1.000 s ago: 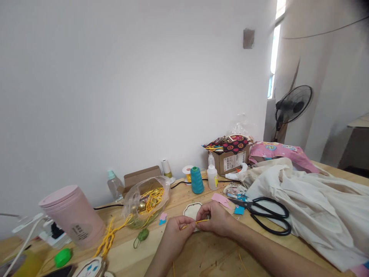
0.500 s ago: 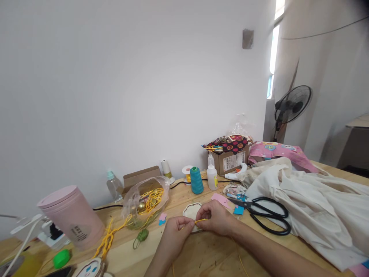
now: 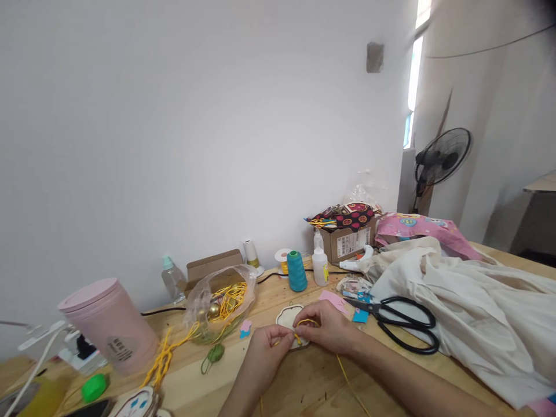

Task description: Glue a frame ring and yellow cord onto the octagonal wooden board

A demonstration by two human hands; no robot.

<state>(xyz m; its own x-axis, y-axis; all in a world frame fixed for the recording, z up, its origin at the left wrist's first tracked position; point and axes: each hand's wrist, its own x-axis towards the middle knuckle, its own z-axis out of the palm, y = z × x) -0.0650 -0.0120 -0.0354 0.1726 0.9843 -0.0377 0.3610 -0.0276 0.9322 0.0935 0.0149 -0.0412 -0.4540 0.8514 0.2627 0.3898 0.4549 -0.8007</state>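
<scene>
Between my two hands runs a yellow cord (image 3: 297, 339), with a small bend or knot at the fingertips. My left hand (image 3: 270, 351) pinches it between thumb and index finger. Thumb and fingers of my right hand (image 3: 324, 325) are closed on another stretch of the same cord, which arches over the fingers. A long tail of it trails down under the right wrist toward the table's front edge. Beneath both hands lies a cream, scallop-edged plaque (image 3: 287, 315), its lower part mostly covered by them.
Black-handled scissors (image 3: 406, 324) lie to the right, by white cloth (image 3: 452, 307). Behind stand a teal thread cone (image 3: 297, 272) and a glue bottle (image 3: 320, 267). Leftward are a clear bag (image 3: 243, 284) of yellow cord and gold bells, a green yarn ball (image 3: 215, 353) and a pink canister (image 3: 108, 330).
My right hand has shifted slightly, and the yellow cord now arches higher over its fingers. The bit of cord between the fingertips looks longer. My left hand keeps its pinch.
</scene>
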